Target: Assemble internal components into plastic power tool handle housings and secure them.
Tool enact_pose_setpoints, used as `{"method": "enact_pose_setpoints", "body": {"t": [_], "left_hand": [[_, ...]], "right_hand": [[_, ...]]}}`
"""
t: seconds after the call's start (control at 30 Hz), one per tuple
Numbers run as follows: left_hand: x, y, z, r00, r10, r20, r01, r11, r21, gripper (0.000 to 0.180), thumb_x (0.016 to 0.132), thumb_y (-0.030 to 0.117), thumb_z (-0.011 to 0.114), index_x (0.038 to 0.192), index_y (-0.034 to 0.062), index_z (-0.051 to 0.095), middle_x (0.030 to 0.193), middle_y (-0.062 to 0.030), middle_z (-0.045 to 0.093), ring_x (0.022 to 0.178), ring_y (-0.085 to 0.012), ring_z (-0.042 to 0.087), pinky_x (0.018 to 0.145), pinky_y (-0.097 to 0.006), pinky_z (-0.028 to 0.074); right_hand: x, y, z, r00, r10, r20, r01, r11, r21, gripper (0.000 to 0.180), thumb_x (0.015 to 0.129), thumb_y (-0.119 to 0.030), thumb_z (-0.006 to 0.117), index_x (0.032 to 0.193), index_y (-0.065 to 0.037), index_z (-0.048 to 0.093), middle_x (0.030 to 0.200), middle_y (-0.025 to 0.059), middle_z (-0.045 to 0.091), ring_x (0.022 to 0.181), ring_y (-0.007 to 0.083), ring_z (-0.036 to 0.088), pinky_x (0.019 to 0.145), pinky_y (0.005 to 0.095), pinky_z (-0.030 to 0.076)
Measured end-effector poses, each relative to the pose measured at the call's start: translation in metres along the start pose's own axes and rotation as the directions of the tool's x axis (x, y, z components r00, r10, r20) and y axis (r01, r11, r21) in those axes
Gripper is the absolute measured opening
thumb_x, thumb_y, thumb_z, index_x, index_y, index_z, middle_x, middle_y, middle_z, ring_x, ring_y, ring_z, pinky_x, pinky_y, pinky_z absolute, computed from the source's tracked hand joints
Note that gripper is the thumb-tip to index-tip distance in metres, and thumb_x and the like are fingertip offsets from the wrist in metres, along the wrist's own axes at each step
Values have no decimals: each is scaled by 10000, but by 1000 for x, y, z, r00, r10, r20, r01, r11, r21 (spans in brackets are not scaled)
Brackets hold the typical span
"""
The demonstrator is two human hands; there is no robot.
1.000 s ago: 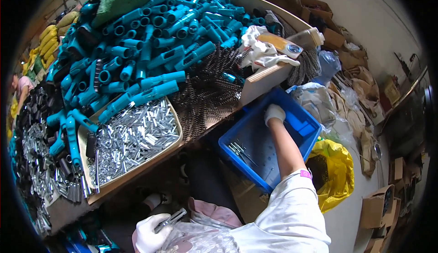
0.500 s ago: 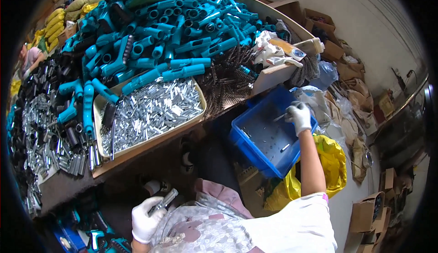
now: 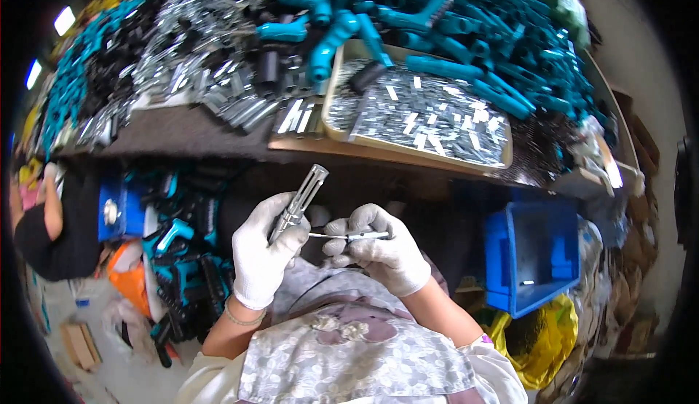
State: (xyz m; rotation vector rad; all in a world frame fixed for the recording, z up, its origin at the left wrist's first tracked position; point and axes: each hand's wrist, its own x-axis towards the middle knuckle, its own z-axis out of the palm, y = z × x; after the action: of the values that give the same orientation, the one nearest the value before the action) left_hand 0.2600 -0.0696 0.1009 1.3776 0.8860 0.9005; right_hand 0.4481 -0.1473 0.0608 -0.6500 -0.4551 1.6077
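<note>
In front of my apron, my left hand (image 3: 256, 262), in a white glove, is closed around a slotted metal tube (image 3: 309, 191) that tilts up to the right. Facing it, my right hand (image 3: 397, 255), gloved too, pinches a small metal pin (image 3: 368, 236) between thumb and fingers. A thin pale rod (image 3: 325, 236) spans the short gap between the hands; whether it is one piece with the pin I cannot tell. The fingertips of the two hands are close together. Beyond them, a cream tray (image 3: 408, 155) full of small shiny metal parts stands on the bench.
Teal tool housings (image 3: 466, 58) heap behind the tray, and loose metal tubes (image 3: 244, 105) lie left of it. A blue bin (image 3: 502, 258) stands at the right above a yellow bag (image 3: 564, 346). Assembled teal-and-black tools (image 3: 186, 258) fill the lower left, near another person (image 3: 54, 229).
My right hand has left the blue bin and come in front of my body, now holding the pin. My left hand has risen with the slotted tube. The view has swung left.
</note>
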Motion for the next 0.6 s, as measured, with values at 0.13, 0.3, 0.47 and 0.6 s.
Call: {"method": "enact_pose_setpoints", "body": {"t": [0.13, 0.3, 0.47, 0.6], "left_hand": [[-6, -1, -15, 991, 34, -129, -18, 992, 122, 328, 828, 14, 645, 1146, -62, 632, 814, -21, 639, 611, -48, 527, 545, -205, 431], [-2, 0, -18, 996, -23, -91, 32, 995, 98, 333, 820, 1, 651, 1146, -63, 633, 802, -21, 642, 601, -51, 529, 547, -207, 435], [0, 0, -18, 992, -121, -36, 123, 991, 56, 351, 812, 1, 660, 1157, -57, 640, 813, -34, 654, 632, -64, 558, 585, -214, 466], [0, -8, -19, 1000, -11, -9, 12, 973, 230, 370, 784, 23, 696, 1147, -41, 658, 846, -70, 682, 764, -106, 637, 730, -254, 525]], "right_hand": [[7, -6, 18, 985, 145, -92, -159, 974, -161, 381, 863, 10, 656, 1219, 69, 534, 1152, 237, 651, 952, 322, 716, 763, 359, 618], [4, -11, 24, 984, 116, -138, -164, 897, -411, 347, 886, 9, 625, 1217, 102, 571, 1025, 220, 700, 850, 267, 729, 701, 312, 617], [0, -16, 21, 973, 114, -202, -189, 894, -407, 304, 887, -25, 653, 1168, 79, 601, 941, 185, 715, 761, 214, 714, 650, 288, 598], [2, -15, 19, 967, 73, -244, -201, 807, -555, 193, 899, -73, 666, 1058, 34, 642, 804, 91, 674, 629, 127, 632, 571, 235, 526]]}}
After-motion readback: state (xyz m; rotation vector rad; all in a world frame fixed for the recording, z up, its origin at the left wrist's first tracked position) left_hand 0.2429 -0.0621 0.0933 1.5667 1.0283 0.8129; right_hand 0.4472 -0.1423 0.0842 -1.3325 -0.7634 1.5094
